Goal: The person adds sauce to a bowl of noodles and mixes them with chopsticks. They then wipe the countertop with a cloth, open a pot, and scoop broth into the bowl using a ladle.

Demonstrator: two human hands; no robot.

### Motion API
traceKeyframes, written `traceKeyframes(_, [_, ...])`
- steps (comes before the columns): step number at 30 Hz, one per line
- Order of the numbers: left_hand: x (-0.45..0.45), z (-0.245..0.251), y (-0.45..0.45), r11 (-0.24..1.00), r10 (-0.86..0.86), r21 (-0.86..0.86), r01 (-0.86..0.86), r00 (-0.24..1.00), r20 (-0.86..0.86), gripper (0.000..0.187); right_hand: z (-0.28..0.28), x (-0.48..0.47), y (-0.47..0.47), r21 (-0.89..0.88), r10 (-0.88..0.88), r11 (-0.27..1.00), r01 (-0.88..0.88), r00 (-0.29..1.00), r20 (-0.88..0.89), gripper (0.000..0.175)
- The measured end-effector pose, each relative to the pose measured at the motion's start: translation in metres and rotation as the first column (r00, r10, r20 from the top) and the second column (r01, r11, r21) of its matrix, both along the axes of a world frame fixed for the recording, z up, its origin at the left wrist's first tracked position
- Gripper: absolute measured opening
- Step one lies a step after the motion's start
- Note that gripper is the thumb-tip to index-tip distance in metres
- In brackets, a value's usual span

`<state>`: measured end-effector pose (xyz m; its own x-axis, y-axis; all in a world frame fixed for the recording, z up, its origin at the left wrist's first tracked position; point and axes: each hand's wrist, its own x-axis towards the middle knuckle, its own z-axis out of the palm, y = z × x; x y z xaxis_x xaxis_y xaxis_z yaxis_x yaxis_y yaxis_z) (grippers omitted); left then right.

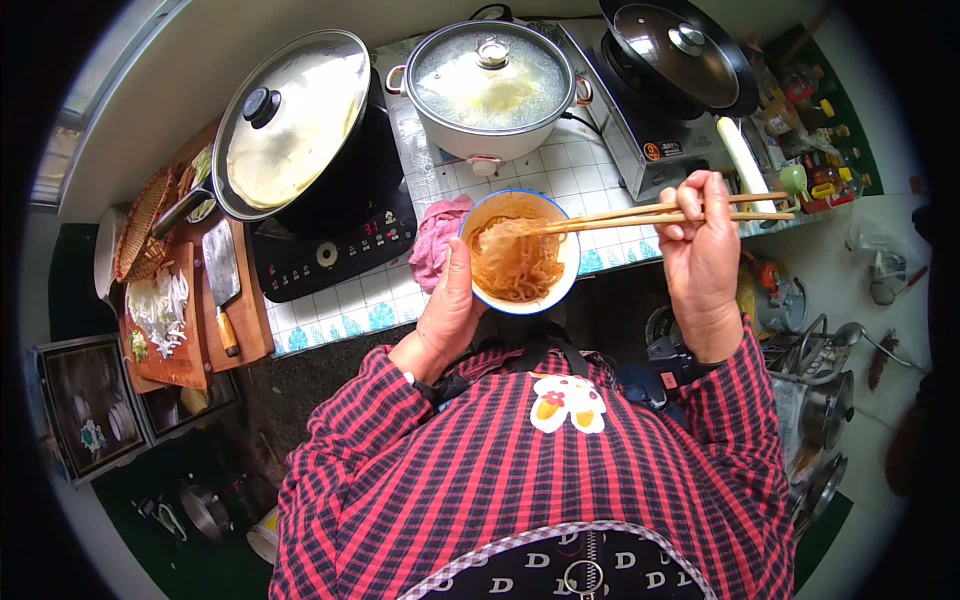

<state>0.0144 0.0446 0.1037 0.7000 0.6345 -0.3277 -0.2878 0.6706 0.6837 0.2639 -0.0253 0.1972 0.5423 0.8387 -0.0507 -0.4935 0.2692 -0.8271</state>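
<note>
My left hand [448,319] holds a blue-rimmed white bowl [571,259] by its left side, thumb at the rim. Inside lie noodle-like strands [517,277] in an orange-brown coating. A pair of wooden chopsticks [630,220] is gripped in my right hand [703,247], to the right of the bowl, and the tips are among the strands. A crumpled pink cloth [439,238] lies on the counter just left of the bowl. Beyond the bowl stands a white electric pot [491,142] under a steamy glass lid [450,82]; its contents are blurred.
At left, a lidded frying pan [292,127] holding a pale flatbread sits on an induction cooker [337,259]. Further left are a cleaver [220,262], cutting boards [251,315], shredded white vegetable [159,304] and a wicker basket [146,225]. A lidded wok [679,64] rests on a gas stove [649,154] at right, near bottles [825,172].
</note>
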Motion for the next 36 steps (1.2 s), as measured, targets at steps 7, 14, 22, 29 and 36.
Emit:
traceKeyframes(7, [0.000, -0.002, -0.002, 1.000, 0.016, 0.026, -0.016, 1.000, 0.003, 0.081, 0.038, -0.010, 0.003, -0.007, 0.016, 1.000, -0.014, 0.912, 0.410, 0.024])
traceKeyframes(14, [-0.001, 0.003, -0.002, 1.000, 0.005, 0.018, -0.005, 1.000, 0.004, 0.076, -0.002, -0.004, 0.006, -0.164, 0.170, 0.979, -0.121, 0.930, 0.327, 0.023])
traceKeyframes(22, [-0.002, 0.010, -0.001, 0.999, -0.041, 0.002, 0.041, 0.999, 0.001, 0.076, -0.058, 0.007, -0.001, -0.213, -0.068, 0.977, 0.012, 0.964, -0.258, 0.027])
traceKeyframes(29, [-0.001, 0.010, 0.000, 0.999, -0.053, -0.006, 0.054, 0.998, 0.030, 0.078, 0.027, -0.003, 0.006, 0.034, -0.067, 0.998, 0.061, 0.970, 0.234, 0.027])
traceKeyframes(36, [-0.002, 0.008, 0.000, 0.997, -0.067, -0.020, 0.069, 0.995, 0.077, 0.077, 0.035, -0.002, 0.008, -0.044, 0.061, 0.998, -0.043, 0.820, 0.569, 0.021])
